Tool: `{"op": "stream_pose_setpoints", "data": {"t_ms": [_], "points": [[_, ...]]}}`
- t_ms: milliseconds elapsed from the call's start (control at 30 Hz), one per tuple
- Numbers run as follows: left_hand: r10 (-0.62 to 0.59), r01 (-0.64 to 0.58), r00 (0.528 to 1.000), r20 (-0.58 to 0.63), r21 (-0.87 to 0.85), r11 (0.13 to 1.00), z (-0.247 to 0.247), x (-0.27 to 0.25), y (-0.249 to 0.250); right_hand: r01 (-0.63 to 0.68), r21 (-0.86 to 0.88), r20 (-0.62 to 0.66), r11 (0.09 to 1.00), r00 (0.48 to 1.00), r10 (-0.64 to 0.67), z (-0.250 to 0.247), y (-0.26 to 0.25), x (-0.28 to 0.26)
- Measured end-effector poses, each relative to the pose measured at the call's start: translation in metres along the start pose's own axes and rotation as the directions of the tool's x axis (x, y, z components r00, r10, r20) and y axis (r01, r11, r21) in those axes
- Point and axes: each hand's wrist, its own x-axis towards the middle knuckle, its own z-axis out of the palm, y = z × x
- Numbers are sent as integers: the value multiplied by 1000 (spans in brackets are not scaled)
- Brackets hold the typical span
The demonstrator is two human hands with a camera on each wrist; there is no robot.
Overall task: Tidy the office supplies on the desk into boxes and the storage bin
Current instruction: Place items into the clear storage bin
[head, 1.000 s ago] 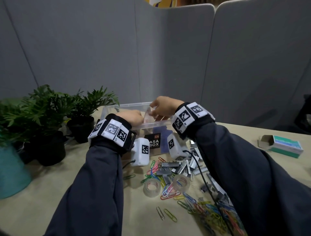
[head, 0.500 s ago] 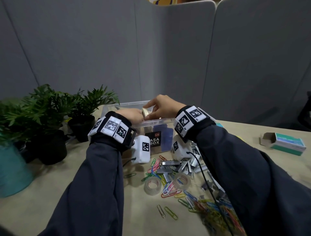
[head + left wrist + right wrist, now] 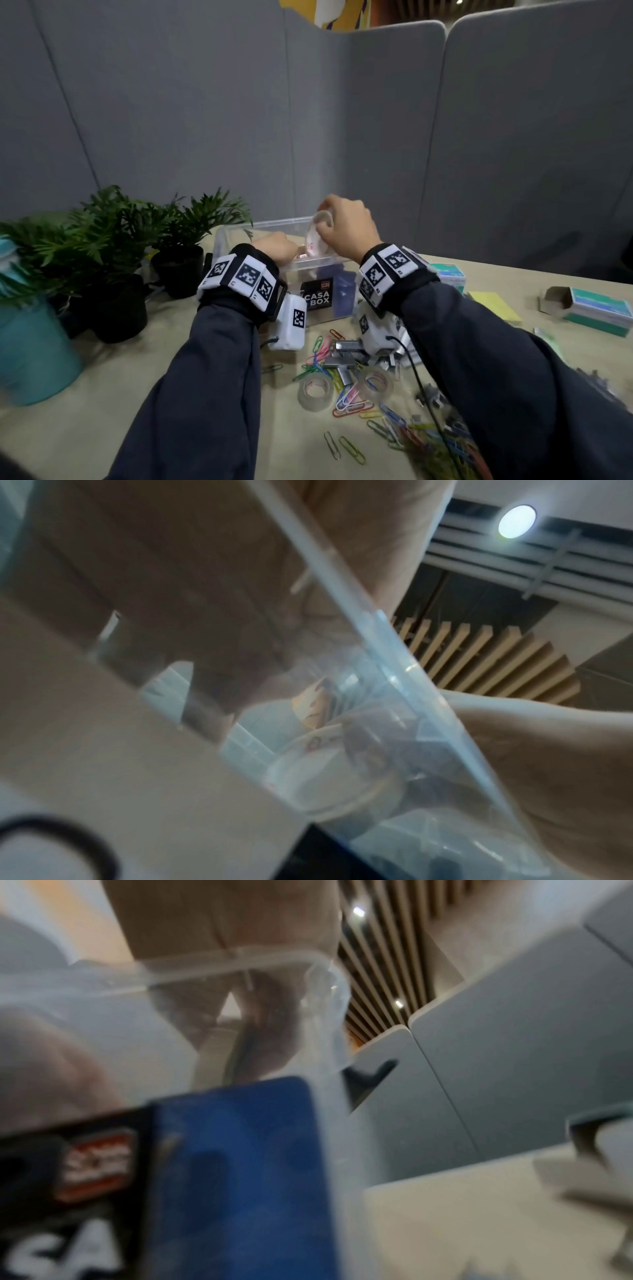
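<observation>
- Your right hand point(image 3: 346, 228) has its grip pinched on a clear tape roll point(image 3: 317, 236), held on edge over the open storage bin point(image 3: 236, 231); lower it inside before you let go, so it cannot roll out.
- Your left hand point(image 3: 274, 248) rests at the bin's near rim; whether its grip holds anything, you cannot tell.
- One tape roll already lies in the bin.
- Two tape rolls point(image 3: 315, 389), paper clips point(image 3: 349, 399) and staples wait on the tabletop point(image 3: 102, 394).
- An open cardboard box point(image 3: 589, 310) sits to the right, contents unseen.

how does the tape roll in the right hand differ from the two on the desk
The held roll is upright on edge above the clear bin, pinched by the right hand; the desk rolls lie among paper clips, untouched. All three look like clear tape.
</observation>
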Motion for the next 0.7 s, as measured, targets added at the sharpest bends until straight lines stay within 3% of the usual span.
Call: {"op": "stream_pose_setpoints", "data": {"t_ms": [200, 300, 433, 600, 700], "points": [[130, -122, 990, 57, -120, 985, 8, 12, 0, 114, -295, -86, 949, 986, -145, -24, 18, 9], [203, -191, 976, 83, -134, 972, 6, 11, 3, 145, -361, 24, 921, 989, -146, -21, 16, 12], [212, -201, 967, 143, -90, 976, 7, 10, 2, 107, -336, 279, 936, 960, -9, -8, 13, 17], [229, -218, 962, 150, -86, 972, 7, 14, 1, 41, -250, 241, 967, 970, 21, -17, 9, 18], [244, -237, 959, 144, -68, 969, 5, 12, 3, 83, -271, 176, 959, 984, -35, -23, 1, 15]]}}
